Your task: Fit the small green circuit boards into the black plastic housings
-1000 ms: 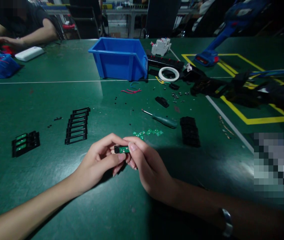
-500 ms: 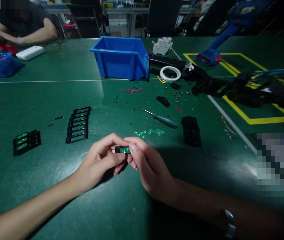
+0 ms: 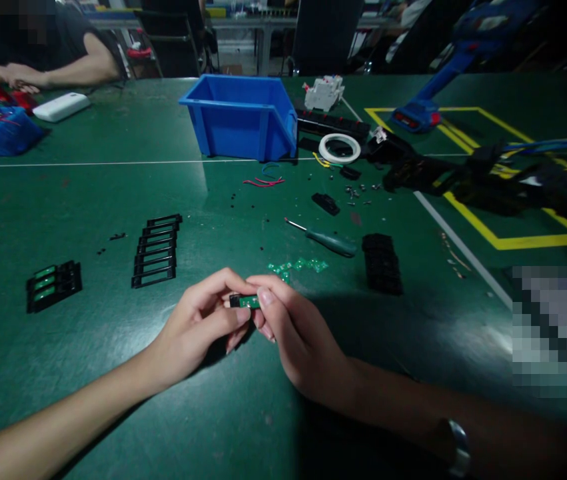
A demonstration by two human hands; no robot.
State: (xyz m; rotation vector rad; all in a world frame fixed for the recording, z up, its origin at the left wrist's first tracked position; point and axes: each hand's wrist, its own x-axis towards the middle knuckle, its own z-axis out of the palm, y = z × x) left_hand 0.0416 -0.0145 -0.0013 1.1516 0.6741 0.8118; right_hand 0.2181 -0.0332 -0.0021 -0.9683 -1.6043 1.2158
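Between my two hands is a small black plastic housing [image 3: 234,301] with a green circuit board [image 3: 249,302] in it. My left hand [image 3: 203,320] pinches its left end between thumb and fingers. The right thumb presses on the board's right end, and the fingers of my right hand [image 3: 293,327] curl behind; they hide that end. Just beyond my hands lie several loose green circuit boards [image 3: 308,265]. To the left are a row of black plastic frames [image 3: 156,250] and a black group of housings [image 3: 54,285], some with green boards in them.
A green-handled screwdriver [image 3: 330,241] and a stack of black parts [image 3: 382,263] lie to the right. Farther back stand a blue bin [image 3: 243,127], a white ring [image 3: 340,148] and a blue power tool [image 3: 433,93]. Another person's arms [image 3: 58,70] rest at the far left.
My hands and the piece they hold have barely moved. At the far left, the other person's hands have shifted to the right and now rest together.
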